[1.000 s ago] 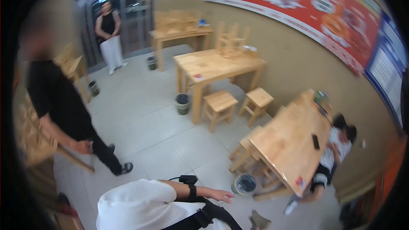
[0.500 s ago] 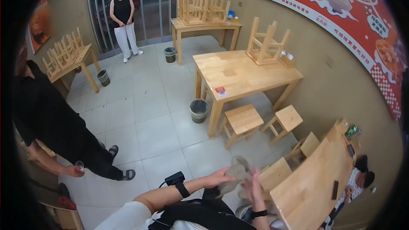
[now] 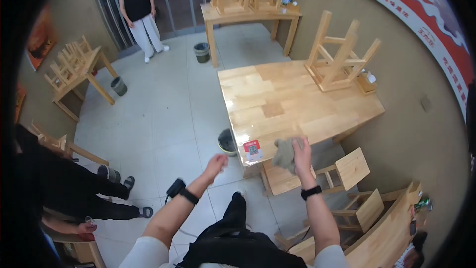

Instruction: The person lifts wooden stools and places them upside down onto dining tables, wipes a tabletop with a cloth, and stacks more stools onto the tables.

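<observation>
My right hand (image 3: 303,158) grips a crumpled grey-green cloth (image 3: 284,155) at the near edge of a light wooden table (image 3: 277,87). Part of the cloth hangs over that edge, above a stool seat. My left hand (image 3: 216,167) is apart from it, left of the table's near corner, with its fingers curled in and nothing visible in them. Close to that corner a red and white QR-code card (image 3: 253,150) lies on the tabletop.
An upturned stool (image 3: 334,62) and a tissue box (image 3: 367,83) are on the table. Stools (image 3: 353,168) stand along its right side. A bin (image 3: 227,141) is by its left leg. One person (image 3: 74,183) stands at left, another (image 3: 139,7) by the glass door.
I have moved forward to the table. My hands, together on the cloth before, are now apart: the left has let go, and the right has carried the cloth up to the table edge.
</observation>
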The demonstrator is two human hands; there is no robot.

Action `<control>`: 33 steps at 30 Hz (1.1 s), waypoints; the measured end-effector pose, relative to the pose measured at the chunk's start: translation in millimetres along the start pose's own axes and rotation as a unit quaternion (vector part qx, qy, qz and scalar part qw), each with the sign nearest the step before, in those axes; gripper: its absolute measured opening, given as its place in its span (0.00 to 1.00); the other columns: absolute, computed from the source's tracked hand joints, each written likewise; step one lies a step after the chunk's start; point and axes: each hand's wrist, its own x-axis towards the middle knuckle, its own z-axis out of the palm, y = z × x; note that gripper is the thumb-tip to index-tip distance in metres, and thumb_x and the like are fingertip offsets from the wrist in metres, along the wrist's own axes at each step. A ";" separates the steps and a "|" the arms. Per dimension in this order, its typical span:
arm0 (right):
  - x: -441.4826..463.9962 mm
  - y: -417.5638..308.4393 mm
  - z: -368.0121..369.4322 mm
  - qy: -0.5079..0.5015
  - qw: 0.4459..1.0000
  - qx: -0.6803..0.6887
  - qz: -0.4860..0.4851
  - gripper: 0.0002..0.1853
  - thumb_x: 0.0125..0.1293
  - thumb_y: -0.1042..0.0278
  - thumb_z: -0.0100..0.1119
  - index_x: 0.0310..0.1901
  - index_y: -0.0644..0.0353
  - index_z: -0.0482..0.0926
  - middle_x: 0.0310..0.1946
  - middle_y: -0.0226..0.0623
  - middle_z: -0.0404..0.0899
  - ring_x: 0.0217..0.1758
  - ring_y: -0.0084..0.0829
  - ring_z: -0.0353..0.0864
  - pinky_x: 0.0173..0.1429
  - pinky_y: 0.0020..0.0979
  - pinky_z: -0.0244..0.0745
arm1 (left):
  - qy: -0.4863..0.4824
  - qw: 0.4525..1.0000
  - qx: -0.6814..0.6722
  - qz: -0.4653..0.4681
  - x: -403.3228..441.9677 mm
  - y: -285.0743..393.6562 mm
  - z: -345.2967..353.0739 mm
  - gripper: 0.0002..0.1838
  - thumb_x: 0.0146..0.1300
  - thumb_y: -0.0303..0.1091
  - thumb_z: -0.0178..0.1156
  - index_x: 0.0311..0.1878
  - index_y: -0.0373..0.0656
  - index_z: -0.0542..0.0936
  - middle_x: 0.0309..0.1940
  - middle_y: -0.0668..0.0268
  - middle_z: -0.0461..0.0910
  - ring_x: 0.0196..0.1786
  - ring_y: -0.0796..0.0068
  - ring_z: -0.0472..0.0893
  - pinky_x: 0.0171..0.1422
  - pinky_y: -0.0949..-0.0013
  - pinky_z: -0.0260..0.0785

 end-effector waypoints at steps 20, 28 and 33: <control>527.1 172.7 21.7 0.054 0.734 -0.623 -0.264 0.24 0.60 0.54 0.49 0.59 0.47 0.63 0.59 0.43 0.60 0.62 0.40 0.58 0.62 0.41 0.54 | 0.484 0.813 0.318 -0.065 249.7 80.5 90.4 0.21 0.65 0.39 0.39 0.58 0.37 0.60 0.47 0.48 0.71 0.48 0.47 0.71 0.51 0.54 0.63; 318.2 135.0 246.1 -0.335 0.727 -0.378 -0.465 0.18 0.52 0.68 0.48 0.47 0.59 0.73 0.47 0.41 0.72 0.54 0.40 0.70 0.46 0.37 0.68 | 0.509 0.768 0.373 -0.106 255.6 66.7 89.4 0.22 0.67 0.44 0.36 0.58 0.40 0.61 0.46 0.48 0.72 0.48 0.46 0.72 0.49 0.55 0.64; 439.5 173.7 181.7 -0.223 0.811 -0.347 -0.415 0.08 0.50 0.70 0.49 0.34 0.53 0.72 0.34 0.33 0.71 0.35 0.36 0.72 0.40 0.39 0.65 | 0.502 0.785 0.348 -0.103 252.5 67.7 88.5 0.22 0.66 0.45 0.37 0.57 0.41 0.61 0.47 0.50 0.73 0.48 0.49 0.73 0.49 0.56 0.65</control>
